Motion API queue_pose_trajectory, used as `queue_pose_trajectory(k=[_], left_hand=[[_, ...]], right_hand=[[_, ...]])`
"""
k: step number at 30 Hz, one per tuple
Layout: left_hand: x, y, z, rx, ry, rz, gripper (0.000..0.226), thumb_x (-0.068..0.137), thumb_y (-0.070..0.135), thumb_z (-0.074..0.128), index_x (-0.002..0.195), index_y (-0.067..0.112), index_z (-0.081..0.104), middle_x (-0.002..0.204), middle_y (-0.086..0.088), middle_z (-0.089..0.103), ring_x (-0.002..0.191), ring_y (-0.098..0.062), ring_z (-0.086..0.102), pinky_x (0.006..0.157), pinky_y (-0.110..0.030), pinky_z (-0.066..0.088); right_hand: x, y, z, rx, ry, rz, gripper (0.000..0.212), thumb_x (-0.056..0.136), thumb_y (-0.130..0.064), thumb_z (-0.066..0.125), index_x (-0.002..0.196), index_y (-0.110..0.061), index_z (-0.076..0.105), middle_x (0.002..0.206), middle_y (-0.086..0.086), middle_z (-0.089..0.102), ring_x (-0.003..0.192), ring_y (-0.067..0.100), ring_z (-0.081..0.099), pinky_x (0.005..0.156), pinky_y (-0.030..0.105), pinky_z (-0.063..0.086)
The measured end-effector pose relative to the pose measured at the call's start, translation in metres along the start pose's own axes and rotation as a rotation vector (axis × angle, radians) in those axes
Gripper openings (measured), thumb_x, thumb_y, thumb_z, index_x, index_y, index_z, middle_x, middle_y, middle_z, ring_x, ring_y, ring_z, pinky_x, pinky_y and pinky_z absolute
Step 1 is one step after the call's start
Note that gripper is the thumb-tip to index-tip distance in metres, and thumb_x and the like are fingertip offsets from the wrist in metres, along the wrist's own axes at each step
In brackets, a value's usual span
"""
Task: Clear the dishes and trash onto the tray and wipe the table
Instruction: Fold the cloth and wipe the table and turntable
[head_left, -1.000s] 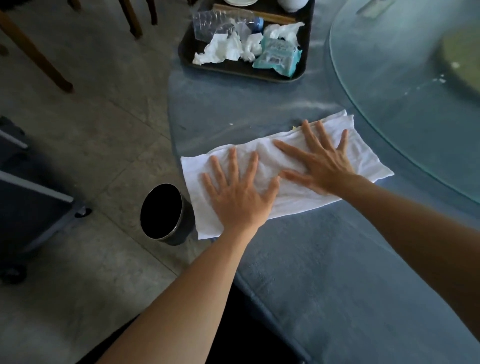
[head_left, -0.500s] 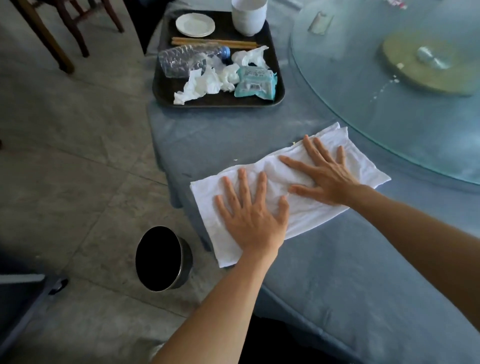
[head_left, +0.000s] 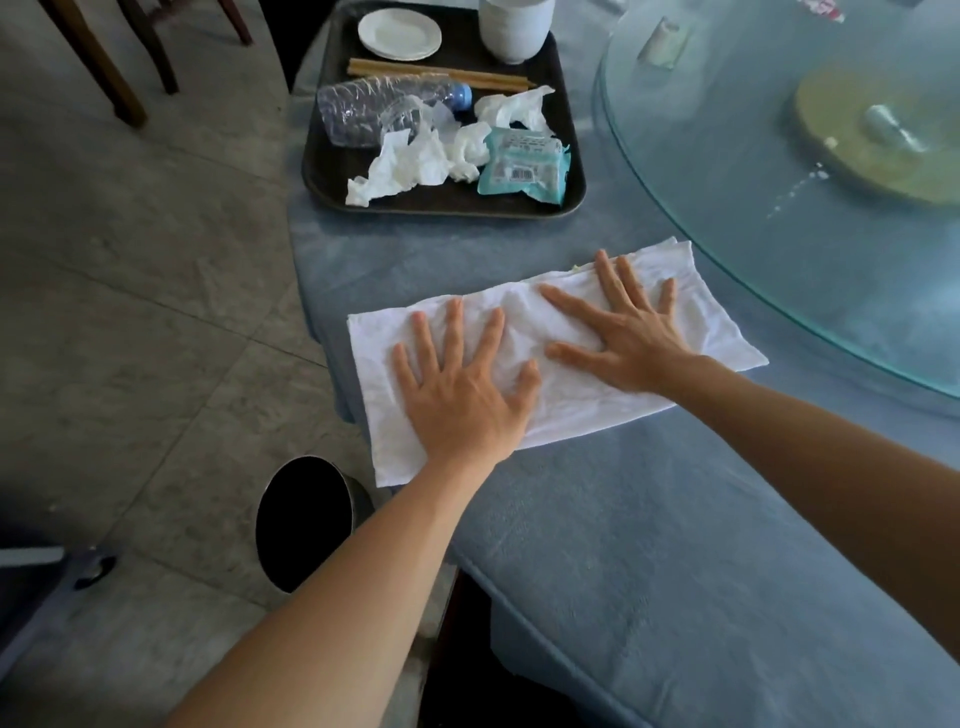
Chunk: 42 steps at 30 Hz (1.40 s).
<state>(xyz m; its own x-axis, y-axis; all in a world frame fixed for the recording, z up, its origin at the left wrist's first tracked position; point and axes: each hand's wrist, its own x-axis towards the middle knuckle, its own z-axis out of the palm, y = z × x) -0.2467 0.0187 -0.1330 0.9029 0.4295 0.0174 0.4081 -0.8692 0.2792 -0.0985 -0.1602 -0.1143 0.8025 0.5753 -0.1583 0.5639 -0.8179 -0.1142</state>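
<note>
Presently listed, largest first: table (head_left: 649, 545), blue-clothed, with glass turntable (head_left: 779, 218). Tray (head_left: 314, 156) at the far edge, holding bottle, tissues, plate, cup, chopsticks (clearing looks done). White cloth (head_left: 717, 332) flat near the table edge. Left hand (head_left: 462, 400) and right hand (head_left: 631, 338), fingers spread, pressing it down. Risk: a sweep leftward could drag the cloth's overhanging corner off the edge, toward the bin (head_left: 306, 525).
</note>
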Motion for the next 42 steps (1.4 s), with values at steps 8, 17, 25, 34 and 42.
queue_pose_trajectory(k=[8,17,25,34,42], left_hand=[[0.03,-0.01,-0.004,0.005,-0.004,0.038,0.076,0.089,0.082,0.016,0.158,0.05,0.008,0.171,0.008,-0.005,0.157,-0.031,-0.011,0.123,-0.058,0.0],[0.056,-0.018,-0.007,-0.033,-0.027,0.102,0.073,0.092,0.08,0.015,0.158,0.049,0.011,0.172,0.007,-0.002,0.156,-0.033,-0.011,0.123,-0.06,-0.002],[0.055,-0.017,-0.006,-0.049,-0.003,0.101,0.072,0.093,0.077,0.022,0.158,0.046,0.022,0.171,0.003,0.008,0.157,-0.036,-0.003,0.122,-0.063,0.004],[0.056,-0.015,-0.009,0.006,-0.076,0.087,0.073,0.092,0.076,0.023,0.159,0.047,0.015,0.172,0.003,0.001,0.156,-0.037,-0.004,0.122,-0.063,0.003],[0.056,-0.013,-0.012,0.016,-0.125,0.091,0.071,0.094,0.073,0.026,0.159,0.046,0.017,0.172,0.0,0.005,0.156,-0.037,-0.003,0.121,-0.064,0.006]], right_hand=[[0.019,-0.005,0.0,-0.002,0.027,0.02,0.072,0.078,-0.1,0.013,0.144,-0.078,-0.006,0.172,0.006,-0.018,0.158,0.032,-0.017,0.113,0.08,-0.01],[0.029,-0.011,-0.001,-0.007,0.048,0.101,0.071,0.081,-0.099,0.015,0.145,-0.076,-0.005,0.172,0.004,-0.019,0.158,0.032,-0.017,0.113,0.08,-0.009],[0.031,-0.009,0.0,0.001,0.067,0.089,0.072,0.083,-0.096,0.022,0.148,-0.074,0.0,0.172,0.006,-0.017,0.158,0.034,-0.015,0.113,0.08,-0.008],[0.033,-0.009,-0.001,0.013,0.099,0.072,0.061,0.091,-0.089,0.012,0.148,-0.073,0.001,0.173,0.01,-0.013,0.158,0.038,-0.011,0.113,0.079,-0.01],[0.031,-0.011,-0.005,0.018,0.072,0.099,0.062,0.092,-0.087,0.011,0.151,-0.07,0.002,0.173,0.009,-0.014,0.158,0.038,-0.012,0.114,0.079,-0.009]])
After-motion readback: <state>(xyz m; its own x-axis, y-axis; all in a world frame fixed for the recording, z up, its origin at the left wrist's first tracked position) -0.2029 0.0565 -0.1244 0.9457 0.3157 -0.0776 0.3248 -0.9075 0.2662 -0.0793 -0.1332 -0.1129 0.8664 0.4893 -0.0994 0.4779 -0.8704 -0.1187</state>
